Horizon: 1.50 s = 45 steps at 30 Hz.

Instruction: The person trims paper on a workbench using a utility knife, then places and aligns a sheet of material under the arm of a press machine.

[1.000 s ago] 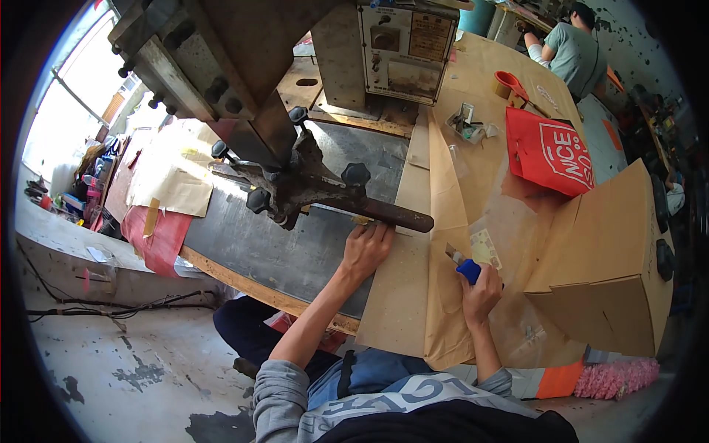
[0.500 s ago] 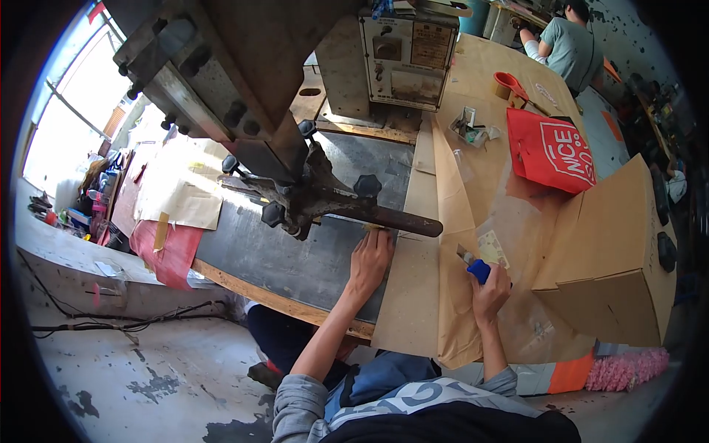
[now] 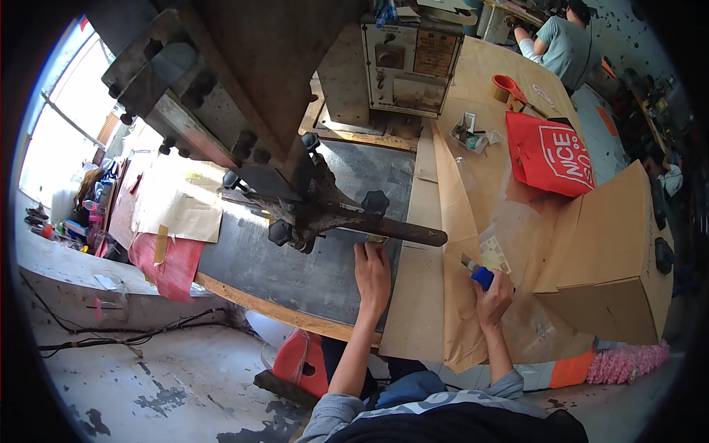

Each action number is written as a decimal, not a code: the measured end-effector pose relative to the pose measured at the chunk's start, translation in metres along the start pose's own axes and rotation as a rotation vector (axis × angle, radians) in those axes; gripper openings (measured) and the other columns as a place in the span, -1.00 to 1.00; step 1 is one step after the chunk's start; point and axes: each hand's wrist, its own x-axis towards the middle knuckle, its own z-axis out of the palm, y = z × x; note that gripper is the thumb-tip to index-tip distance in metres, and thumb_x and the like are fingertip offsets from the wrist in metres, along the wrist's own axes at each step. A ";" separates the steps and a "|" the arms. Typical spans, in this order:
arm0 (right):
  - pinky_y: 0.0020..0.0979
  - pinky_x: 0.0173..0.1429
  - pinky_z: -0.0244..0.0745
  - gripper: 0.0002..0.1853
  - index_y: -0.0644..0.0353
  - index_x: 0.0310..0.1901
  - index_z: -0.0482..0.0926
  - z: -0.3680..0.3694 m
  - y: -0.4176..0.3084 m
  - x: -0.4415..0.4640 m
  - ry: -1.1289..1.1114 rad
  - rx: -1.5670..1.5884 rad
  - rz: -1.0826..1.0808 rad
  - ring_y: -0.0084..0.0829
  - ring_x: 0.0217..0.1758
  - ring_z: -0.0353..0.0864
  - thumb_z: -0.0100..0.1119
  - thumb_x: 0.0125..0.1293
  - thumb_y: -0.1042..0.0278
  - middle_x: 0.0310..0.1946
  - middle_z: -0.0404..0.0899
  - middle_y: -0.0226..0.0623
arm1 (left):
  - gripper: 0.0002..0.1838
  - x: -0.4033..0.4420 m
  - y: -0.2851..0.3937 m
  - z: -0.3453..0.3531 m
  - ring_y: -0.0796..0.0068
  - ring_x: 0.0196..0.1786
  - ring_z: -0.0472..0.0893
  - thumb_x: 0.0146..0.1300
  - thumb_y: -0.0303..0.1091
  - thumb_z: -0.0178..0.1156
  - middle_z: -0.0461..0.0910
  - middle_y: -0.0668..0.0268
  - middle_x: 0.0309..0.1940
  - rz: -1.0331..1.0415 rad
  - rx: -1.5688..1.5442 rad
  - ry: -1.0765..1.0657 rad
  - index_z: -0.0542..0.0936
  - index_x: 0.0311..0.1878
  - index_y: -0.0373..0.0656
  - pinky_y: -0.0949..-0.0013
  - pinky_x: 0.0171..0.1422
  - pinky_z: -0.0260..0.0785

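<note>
My left hand (image 3: 373, 279) reaches over the dark flat bed (image 3: 295, 262) of a press. Its fingertips close on a small yellowish piece (image 3: 377, 238) just under the black bar (image 3: 402, 230) of the press head (image 3: 303, 207); the bar partly hides that piece. Over the brown paper (image 3: 461, 325) on the right, my right hand (image 3: 493, 301) is wrapped round a blue-handled tool (image 3: 482, 277) with a short, flat greyish end pointing up and left. A pale patterned card (image 3: 495, 254) lies just beyond that hand.
A red bag (image 3: 545, 156), an open cardboard box (image 3: 598, 258), a small clear tray (image 3: 470, 134) and orange-handled scissors (image 3: 509, 86) lie to the right. The control box (image 3: 406, 70) stands behind the bed. A person (image 3: 565, 52) sits at the far right. A red stool (image 3: 301, 363) is below.
The view has shifted slightly, and the red stool now shows below the bed. My left hand stays near the bar, its forearm more upright. My right hand still holds the blue-handled tool.
</note>
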 end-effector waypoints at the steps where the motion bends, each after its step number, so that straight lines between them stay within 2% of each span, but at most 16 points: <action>1: -0.16 -0.23 0.31 -0.54 0.23 -0.19 0.42 -0.001 0.001 -0.003 -0.004 0.006 0.001 -0.06 -0.29 0.47 0.35 0.03 0.09 -0.37 0.44 -0.14 | -0.88 -0.005 0.000 -0.002 0.01 -0.25 0.49 0.22 -0.50 0.09 0.39 0.02 -0.25 -0.040 -0.014 -0.007 0.40 -0.20 -0.29 0.10 -0.24 0.38; 3: -0.16 -0.23 0.30 -0.54 0.24 -0.18 0.42 0.002 0.001 -0.003 -0.001 0.019 0.004 -0.06 -0.29 0.46 0.35 0.03 0.10 -0.37 0.44 -0.13 | -0.86 -0.009 0.000 -0.005 0.03 -0.21 0.47 0.22 -0.50 0.09 0.39 0.03 -0.23 -0.104 -0.039 -0.015 0.40 -0.17 -0.29 0.08 -0.20 0.35; 6: -0.16 -0.23 0.31 -0.52 0.25 -0.16 0.42 0.000 0.002 -0.004 -0.017 0.015 0.015 -0.06 -0.28 0.46 0.34 0.03 0.08 -0.36 0.44 -0.12 | -0.79 -0.015 0.006 -0.015 0.03 -0.13 0.46 0.19 -0.51 0.11 0.38 0.05 -0.15 0.043 0.145 0.068 0.41 -0.10 -0.29 0.02 -0.08 0.31; 9: -0.17 -0.23 0.31 -0.51 0.25 -0.14 0.42 0.000 0.001 -0.003 -0.010 0.013 0.011 -0.06 -0.28 0.47 0.32 0.06 0.05 -0.35 0.45 -0.13 | -0.63 -0.031 0.016 -0.017 0.02 -0.03 0.42 0.18 -0.47 0.12 0.36 0.02 -0.08 0.057 0.064 -0.181 0.37 0.07 -0.31 0.01 0.06 0.24; 12: -0.17 -0.23 0.31 -0.51 0.24 -0.12 0.42 0.003 0.004 -0.005 0.019 0.018 -0.006 -0.07 -0.28 0.47 0.28 0.10 0.02 -0.36 0.44 -0.13 | -0.49 -0.047 0.031 -0.008 -0.04 -0.02 0.39 0.18 -0.44 0.13 0.35 -0.04 -0.03 0.087 -0.075 -0.164 0.29 0.20 -0.35 0.02 0.11 0.23; 15: -0.18 -0.23 0.31 -0.51 0.23 -0.11 0.42 0.005 0.005 -0.004 0.035 0.009 -0.005 -0.07 -0.28 0.47 0.25 0.12 -0.01 -0.35 0.45 -0.14 | -0.44 -0.054 0.047 -0.005 -0.05 0.02 0.36 0.20 -0.39 0.12 0.35 -0.09 -0.06 0.136 0.053 -0.160 0.26 0.20 -0.52 0.08 0.19 0.20; 19: -0.19 -0.24 0.33 -0.50 0.21 -0.10 0.42 0.009 0.005 -0.003 0.065 0.043 -0.009 -0.08 -0.27 0.49 0.24 0.14 -0.04 -0.33 0.47 -0.14 | -0.53 -0.044 0.047 0.003 -0.04 0.03 0.36 0.21 -0.34 0.13 0.39 -0.10 -0.03 -0.056 0.073 -0.192 0.33 0.06 -0.53 0.06 0.19 0.18; 23: -0.16 -0.22 0.37 -0.53 0.22 -0.08 0.40 0.002 0.004 0.004 -0.010 0.088 -0.022 -0.06 -0.24 0.51 0.24 0.17 0.00 -0.29 0.49 -0.10 | -0.65 -0.034 0.048 0.005 -0.09 -0.09 0.47 0.21 -0.30 0.16 0.50 -0.02 -0.18 -0.128 0.113 -0.180 0.36 -0.05 -0.31 -0.01 0.01 0.31; 26: -0.15 -0.19 0.41 -0.56 0.25 -0.07 0.39 -0.017 -0.004 0.021 -0.127 0.468 0.128 -0.04 -0.21 0.54 0.24 0.21 0.08 -0.27 0.50 -0.04 | -0.69 -0.041 0.051 0.002 -0.03 -0.15 0.54 0.24 -0.23 0.15 0.56 0.05 -0.27 -0.211 0.119 -0.161 0.36 -0.12 -0.25 -0.02 -0.12 0.37; 30: -0.18 -0.21 0.43 -0.62 0.26 -0.06 0.38 -0.050 -0.018 0.056 -0.359 0.693 -0.074 -0.02 -0.22 0.56 0.21 0.25 0.18 -0.28 0.50 -0.03 | -0.70 -0.035 0.054 0.005 0.06 -0.19 0.57 0.25 -0.21 0.14 0.58 0.10 -0.29 -0.219 0.193 -0.133 0.35 -0.16 -0.23 0.04 -0.20 0.42; 33: -0.18 -0.23 0.44 -0.64 0.24 -0.06 0.40 -0.075 -0.032 0.074 -0.523 0.519 -0.242 -0.05 -0.23 0.56 0.21 0.25 0.20 -0.28 0.51 -0.08 | -0.72 -0.048 0.056 0.005 0.10 -0.22 0.57 0.25 -0.21 0.14 0.58 0.11 -0.30 -0.261 0.245 -0.131 0.37 -0.19 -0.23 0.09 -0.22 0.43; 37: -0.19 -0.25 0.49 -0.67 0.21 -0.08 0.43 -0.105 -0.047 0.108 -0.323 0.178 -0.308 -0.12 -0.24 0.56 0.19 0.24 0.19 -0.31 0.51 -0.12 | -0.75 -0.052 0.055 0.009 0.12 -0.25 0.54 0.23 -0.23 0.15 0.56 0.14 -0.34 -0.196 0.284 -0.020 0.40 -0.24 -0.22 0.13 -0.26 0.43; 38: -0.16 -0.27 0.51 -0.68 0.19 -0.11 0.41 -0.107 -0.055 0.109 -0.367 0.210 -0.403 -0.13 -0.29 0.59 0.13 0.27 0.13 -0.33 0.51 -0.13 | -0.75 -0.053 0.055 0.010 0.11 -0.24 0.52 0.22 -0.25 0.15 0.55 0.13 -0.33 -0.190 0.285 -0.006 0.41 -0.21 -0.22 0.13 -0.23 0.42; 41: -0.14 -0.34 0.52 -0.65 0.17 -0.13 0.39 -0.077 -0.079 0.093 -0.783 0.232 -0.608 -0.12 -0.36 0.62 0.07 0.30 0.04 -0.38 0.52 -0.15 | -0.72 -0.065 0.051 0.014 0.13 -0.22 0.48 0.22 -0.27 0.15 0.50 0.12 -0.32 -0.137 0.319 0.033 0.45 -0.08 -0.23 0.17 -0.17 0.39; 42: -0.13 -0.44 0.50 -0.62 0.15 -0.14 0.38 -0.049 -0.070 0.081 -0.730 0.118 -0.689 -0.10 -0.44 0.63 0.02 0.30 -0.04 -0.45 0.52 -0.16 | -0.69 -0.068 0.050 0.017 0.16 -0.22 0.47 0.22 -0.26 0.14 0.48 0.13 -0.32 -0.100 0.343 0.063 0.46 -0.04 -0.24 0.21 -0.15 0.37; 45: -0.15 -0.53 0.47 -0.59 0.10 -0.09 0.40 -0.015 -0.048 0.072 -0.627 -0.017 -0.578 -0.11 -0.48 0.62 0.00 0.28 -0.09 -0.50 0.50 -0.16 | -0.53 -0.076 0.050 0.019 0.23 -0.17 0.42 0.22 -0.27 0.13 0.43 0.16 -0.24 -0.105 0.377 0.032 0.41 0.17 -0.25 0.26 -0.08 0.31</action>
